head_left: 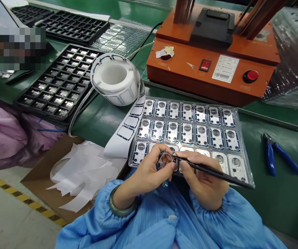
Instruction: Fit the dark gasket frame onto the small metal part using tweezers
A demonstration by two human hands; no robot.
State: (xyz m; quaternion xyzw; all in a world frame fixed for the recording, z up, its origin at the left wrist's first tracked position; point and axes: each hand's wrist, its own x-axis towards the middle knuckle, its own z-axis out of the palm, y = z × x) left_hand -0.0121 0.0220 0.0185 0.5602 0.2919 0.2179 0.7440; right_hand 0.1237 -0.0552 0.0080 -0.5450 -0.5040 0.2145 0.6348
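Left hand (151, 171): fingers pinch a small plate (161, 157), thumb on the near side, index on the far side, over the near edge of the tray. The plate has a round opening. Right hand (206, 180): fingers grip black tweezers (212, 169).

Key relation: the plate lies just left of the right fingers. The tweezers' long axis slants from lower right up to the plate's right edge, tip at or just beside it; contact cannot be told. The left hand is nearer to the white carrier strip (121, 136), which bears dark frame outlines and slopes down alongside the tray.

Clear plastic tray (244, 148): glossy, rows of silvery round-cornered plates, each with a circular window; far rows edged in blue, right end of the near row bare of it.

Outward: matte white roll (120, 96) to the left; orange machine (180, 74), hard-edged, beyond the tray; blue-handled cutters (270, 159) to the right on the smooth green table (281, 197).
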